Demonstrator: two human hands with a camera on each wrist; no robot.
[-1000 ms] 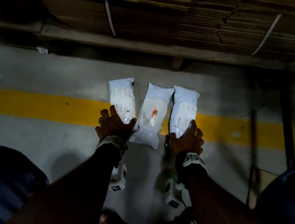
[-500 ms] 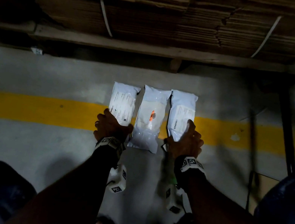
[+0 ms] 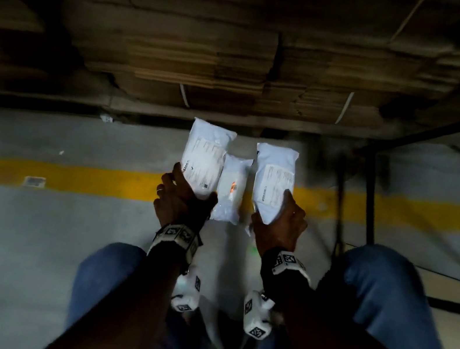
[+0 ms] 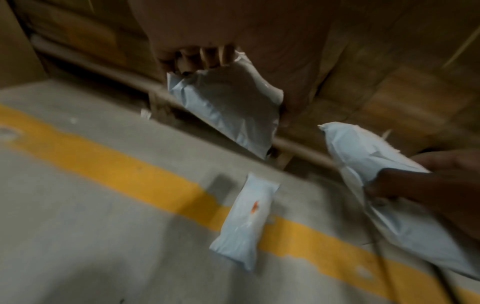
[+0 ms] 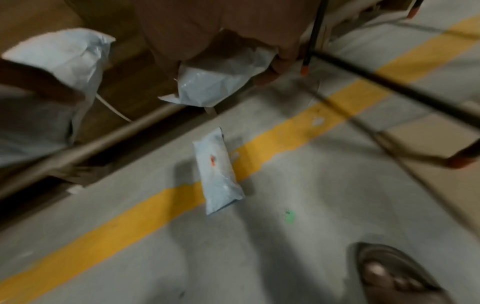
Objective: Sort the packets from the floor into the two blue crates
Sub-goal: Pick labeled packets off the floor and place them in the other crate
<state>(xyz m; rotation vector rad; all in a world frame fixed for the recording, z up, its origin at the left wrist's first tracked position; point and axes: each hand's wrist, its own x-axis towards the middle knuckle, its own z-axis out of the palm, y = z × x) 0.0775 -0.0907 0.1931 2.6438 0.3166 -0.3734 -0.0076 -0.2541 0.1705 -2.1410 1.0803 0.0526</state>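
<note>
My left hand (image 3: 184,197) grips the near end of a white labelled packet (image 3: 205,157) and holds it up off the floor; the left wrist view shows that packet (image 4: 228,107) hanging from my fingers (image 4: 197,59). My right hand (image 3: 278,223) grips a second white labelled packet (image 3: 273,182), also lifted, seen in the right wrist view as packet (image 5: 221,80). A third, smaller packet with an orange mark (image 3: 231,193) lies flat on the floor across the yellow line, between my hands. No blue crate is in view.
A yellow floor line (image 3: 84,176) runs left to right. Stacked flattened cardboard on a wooden pallet (image 3: 211,63) stands straight ahead. A dark metal frame (image 3: 370,193) stands to the right. My knees (image 3: 380,293) and sandalled foot (image 5: 397,273) are close below.
Both hands have lifted the outer two packets off the floor and the view has risen and tilted. The middle packet with the orange mark has stayed on the floor.
</note>
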